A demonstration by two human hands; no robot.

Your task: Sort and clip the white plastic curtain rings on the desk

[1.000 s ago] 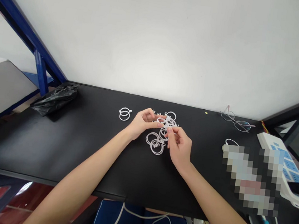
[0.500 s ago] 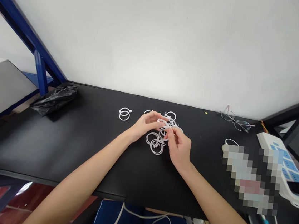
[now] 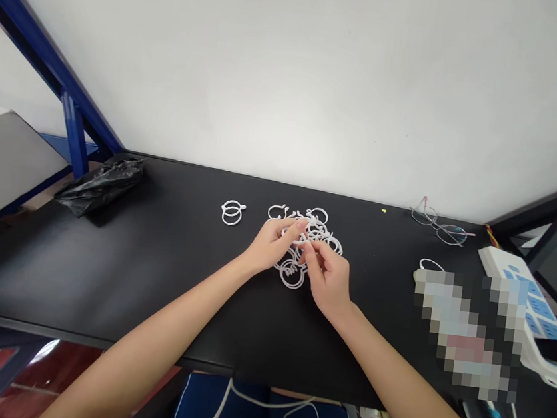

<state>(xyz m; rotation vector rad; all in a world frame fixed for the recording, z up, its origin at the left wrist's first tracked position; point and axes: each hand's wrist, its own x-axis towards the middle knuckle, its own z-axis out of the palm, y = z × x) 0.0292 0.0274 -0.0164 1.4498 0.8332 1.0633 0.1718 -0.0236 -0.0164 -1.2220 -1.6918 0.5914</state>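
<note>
Over the middle of the black table, my left hand (image 3: 269, 243) is closed, its thumb and fingers pinching a thin white plastic ring (image 3: 301, 241). My right hand (image 3: 332, 277) pinches the right side of the same ring with thumb and forefinger. Below and around both hands lies a loose pile of white plastic rings (image 3: 290, 287) with small tabs, partly hidden by my fingers. Off to the left, two overlapping white rings (image 3: 230, 224) lie apart from the pile.
A crumpled black plastic bag (image 3: 102, 187) lies at the table's left end. Toward the right are eyeglasses (image 3: 435, 225), a blurred-out device (image 3: 460, 334) and a white power strip (image 3: 496, 264). A white wall (image 3: 292, 90) rises behind the table (image 3: 160, 276).
Both hands have come slightly lower and closer together around the ring. The left thumb now presses over it, and more of the pile's far side shows.
</note>
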